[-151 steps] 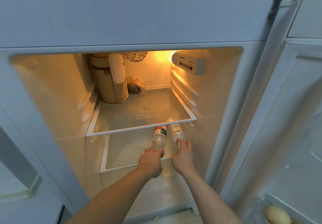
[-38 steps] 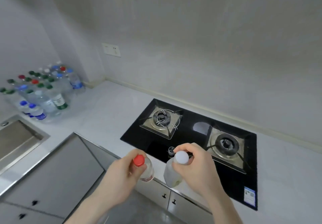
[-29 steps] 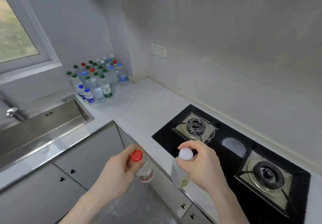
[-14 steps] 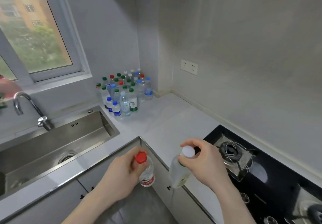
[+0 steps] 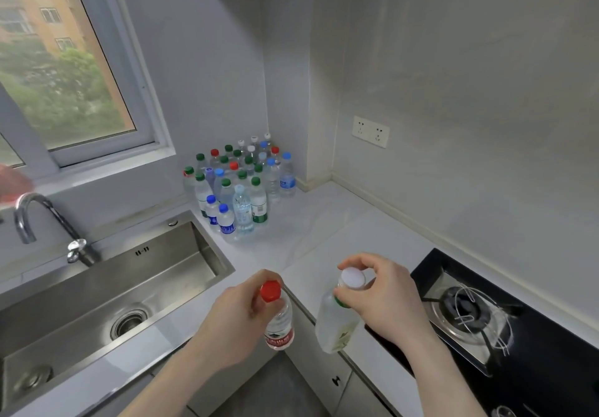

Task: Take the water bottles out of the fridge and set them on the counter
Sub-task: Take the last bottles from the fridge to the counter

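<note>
Counter corner (image 5: 311,228) nearer, fingers (image 5: 348,267) gripping two bottle necks, bottle cluster (image 5: 240,186) by sink (image 5: 107,290)

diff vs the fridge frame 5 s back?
Both bottles are out of the fridge and carried to the counter corner. Left hand holds the red-capped bottle, right hand the white-capped bottle, both by the neck. Neither is set down; grips unchanged over the last second.
</note>
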A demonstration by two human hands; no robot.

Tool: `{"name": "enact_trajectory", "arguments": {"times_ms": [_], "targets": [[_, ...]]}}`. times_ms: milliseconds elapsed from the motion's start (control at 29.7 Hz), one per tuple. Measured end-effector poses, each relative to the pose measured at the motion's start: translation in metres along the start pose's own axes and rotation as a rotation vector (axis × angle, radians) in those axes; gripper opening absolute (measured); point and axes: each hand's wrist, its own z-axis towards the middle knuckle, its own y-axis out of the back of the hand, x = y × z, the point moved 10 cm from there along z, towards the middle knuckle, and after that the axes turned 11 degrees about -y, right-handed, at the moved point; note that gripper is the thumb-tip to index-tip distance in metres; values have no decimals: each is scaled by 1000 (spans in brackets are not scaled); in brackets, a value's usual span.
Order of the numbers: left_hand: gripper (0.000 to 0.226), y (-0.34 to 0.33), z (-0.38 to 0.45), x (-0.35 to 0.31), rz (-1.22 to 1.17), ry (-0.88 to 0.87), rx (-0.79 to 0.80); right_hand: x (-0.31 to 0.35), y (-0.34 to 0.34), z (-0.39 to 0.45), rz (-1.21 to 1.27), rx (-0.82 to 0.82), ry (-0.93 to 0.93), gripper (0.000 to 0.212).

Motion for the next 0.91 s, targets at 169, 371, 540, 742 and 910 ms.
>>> {"name": "enact_trajectory", "arguments": {"times_ms": [169,371,540,742,910], "targets": [[15,-3,49,21,26,-7,0,5,-10,62,9,33,-3,31],[14,1,107,40,97,8,-4,13,-18,134,-9,55,12,32],[13,3,157,51,155,5,16,19,-17,184,-17,77,28,31],[12,2,211,72,232,9,67,20,-22,226,-53,101,8,30],[15,-4,261,99,363,-33,154,18,-27,261,-68,72,-23,30]]}}
